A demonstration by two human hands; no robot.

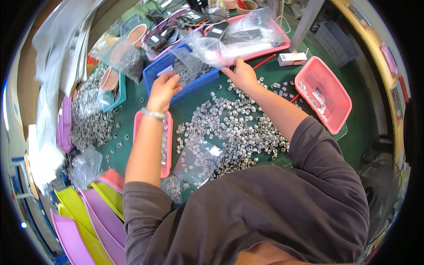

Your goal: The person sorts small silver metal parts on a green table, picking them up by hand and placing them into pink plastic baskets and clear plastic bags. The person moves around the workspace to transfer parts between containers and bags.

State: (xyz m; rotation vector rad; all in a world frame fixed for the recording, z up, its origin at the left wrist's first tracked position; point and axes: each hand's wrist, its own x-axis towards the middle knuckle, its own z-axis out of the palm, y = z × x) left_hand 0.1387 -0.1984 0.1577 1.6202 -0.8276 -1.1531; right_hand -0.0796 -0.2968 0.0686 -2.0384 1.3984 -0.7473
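Observation:
My right hand [243, 76] pinches the edge of a clear plastic bag [207, 49] beside the far right corner of a blue bin [194, 88]. The bag hangs partly over the bin. Inside the bin lie many small grey metal parts [189, 73]. At the bin's left end is my left hand [164, 88], its fingers half bent and apart, with nothing visible between them. Below the left wrist a narrow pink tray [166, 145] holds a few small parts, partly hidden by my forearm. Silvery ring-like metal pieces [238, 123] lie spread over the green table between my arms.
A flat clear bag [198, 161] lies on the near pieces. At right stands a tilted pink basket [331, 88] near a small white box [292, 59]. Another heap of metal parts [90, 128] is at left. Behind, a pink tray [282, 42] holds plastic bags. Stacked coloured trays [88, 216] stand lower left.

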